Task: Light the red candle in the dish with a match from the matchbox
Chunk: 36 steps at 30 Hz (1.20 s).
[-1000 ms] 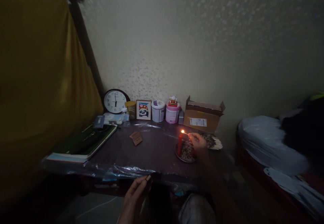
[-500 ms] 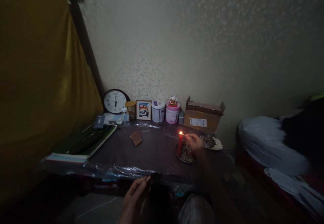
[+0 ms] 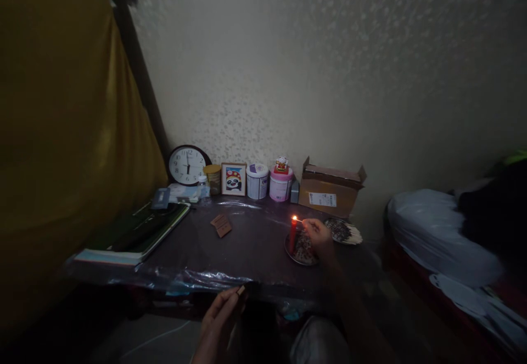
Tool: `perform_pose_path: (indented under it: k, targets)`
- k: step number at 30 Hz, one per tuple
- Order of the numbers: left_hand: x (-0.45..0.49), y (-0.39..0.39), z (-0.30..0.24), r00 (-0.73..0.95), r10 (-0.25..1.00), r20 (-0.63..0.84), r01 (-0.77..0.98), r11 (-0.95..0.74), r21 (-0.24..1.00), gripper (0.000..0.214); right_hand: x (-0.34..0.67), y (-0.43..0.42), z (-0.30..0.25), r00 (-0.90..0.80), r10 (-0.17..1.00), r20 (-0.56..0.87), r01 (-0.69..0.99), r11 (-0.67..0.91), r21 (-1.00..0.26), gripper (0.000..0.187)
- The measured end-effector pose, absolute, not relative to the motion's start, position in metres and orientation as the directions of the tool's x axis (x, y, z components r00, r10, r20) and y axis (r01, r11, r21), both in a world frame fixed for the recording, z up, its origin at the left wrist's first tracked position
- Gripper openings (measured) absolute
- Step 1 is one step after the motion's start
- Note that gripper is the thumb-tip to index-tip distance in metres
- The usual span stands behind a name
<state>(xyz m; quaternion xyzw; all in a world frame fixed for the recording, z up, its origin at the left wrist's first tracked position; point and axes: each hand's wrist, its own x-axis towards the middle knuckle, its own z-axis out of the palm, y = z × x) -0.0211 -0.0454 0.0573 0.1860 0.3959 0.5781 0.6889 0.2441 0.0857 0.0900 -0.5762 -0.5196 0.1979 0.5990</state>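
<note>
A red candle stands upright on a small round plate on the dark table. My right hand pinches a burning match, and its flame touches the top of the candle. My left hand rests below the table's front edge with its fingers closed on a small matchbox.
Along the wall stand a clock, a panda picture, two tins and an open cardboard box. Books lie at the left. A pile of matchsticks lies beside the plate. A bed is at the right.
My right hand has lowered the lit match from just above the candle down to its wick. My left hand has stayed in place.
</note>
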Motion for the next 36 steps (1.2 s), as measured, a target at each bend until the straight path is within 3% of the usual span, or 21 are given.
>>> perform_pose_path:
  k: [18, 27, 36]
  targets:
    - [-0.022, -0.040, 0.045, 0.024, 0.952, -0.306, -0.670, 0.242, 0.702, 0.029, 0.246, 0.091, 0.085, 0.366, 0.835, 0.411, 0.368, 0.276, -0.888, 0.039]
    - [-0.023, -0.048, 0.060, 0.094, 0.952, -0.291, -0.682, 0.275, 0.678, 0.023, 0.246, 0.090, 0.086, 0.367, 0.835, 0.411, 0.377, 0.270, -0.886, 0.031]
    - [-0.023, -0.043, 0.046, 0.023, 0.945, -0.327, -0.669, 0.257, 0.698, 0.029, 0.246, 0.089, 0.085, 0.363, 0.843, 0.397, 0.362, 0.265, -0.894, 0.029]
